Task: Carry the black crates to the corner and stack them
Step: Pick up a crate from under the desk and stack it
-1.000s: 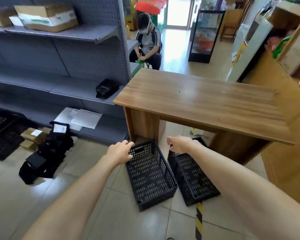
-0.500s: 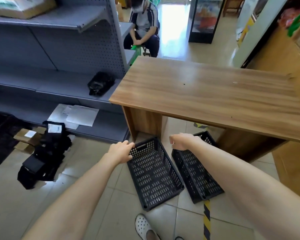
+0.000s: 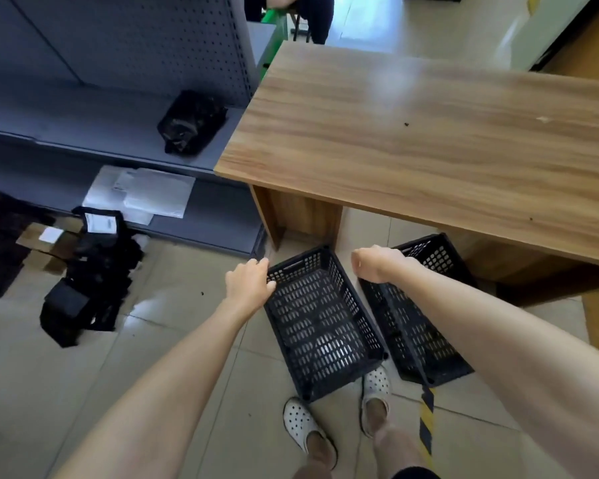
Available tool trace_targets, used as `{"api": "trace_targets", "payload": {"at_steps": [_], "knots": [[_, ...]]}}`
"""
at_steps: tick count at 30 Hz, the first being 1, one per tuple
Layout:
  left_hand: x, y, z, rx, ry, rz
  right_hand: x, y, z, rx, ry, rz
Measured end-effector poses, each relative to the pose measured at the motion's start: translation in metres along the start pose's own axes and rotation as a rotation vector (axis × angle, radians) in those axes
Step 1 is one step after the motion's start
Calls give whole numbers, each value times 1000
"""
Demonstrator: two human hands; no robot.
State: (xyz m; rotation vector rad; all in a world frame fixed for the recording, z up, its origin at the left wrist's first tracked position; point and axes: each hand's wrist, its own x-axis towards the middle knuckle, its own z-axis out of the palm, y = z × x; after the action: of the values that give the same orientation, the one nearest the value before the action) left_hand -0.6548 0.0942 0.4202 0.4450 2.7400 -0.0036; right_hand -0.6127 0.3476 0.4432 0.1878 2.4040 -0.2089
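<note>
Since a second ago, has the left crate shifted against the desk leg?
Cannot tell: the left crate sits similarly near the desk leg; the camera tilted.

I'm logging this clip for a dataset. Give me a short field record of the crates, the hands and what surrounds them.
crates: two black perforated plastic crates, left crate, right crate, side by side on the tiled floor
left hand: gripping left crate's rim
right hand: over right crate's rim, grip unclear
stacked: not yet
table: brown wooden table, right crate partly under it
shelving: grey metal shelving
</note>
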Motion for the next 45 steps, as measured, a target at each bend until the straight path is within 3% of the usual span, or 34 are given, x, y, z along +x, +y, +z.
{"api": "trace_targets", "payload": {"at_steps": [6,14,26,31,35,38,41,45], "knots": [[44,-2,51,-85,-93,-112,73,7,15,46,-25,-31],[81,1,137,-366,-43,-236,157,51,79,17,-169,58],[111,0,328,-616,-324,-440,268,85,235,215,-275,249],[119,-9,392,-764,-340,-680,305,97,294,314,-284,337],[116,-13,438,-1017,-346,-861,321,105,334,381,-283,372],[116,-11,461,-1224,-331,-917,332,107,352,483,-270,365],[117,-14,468,-1271,-249,-944,338,105,361,634,-221,389],[112,-26,457,-1279,-368,-897,335,101,357,659,-219,436]]}}
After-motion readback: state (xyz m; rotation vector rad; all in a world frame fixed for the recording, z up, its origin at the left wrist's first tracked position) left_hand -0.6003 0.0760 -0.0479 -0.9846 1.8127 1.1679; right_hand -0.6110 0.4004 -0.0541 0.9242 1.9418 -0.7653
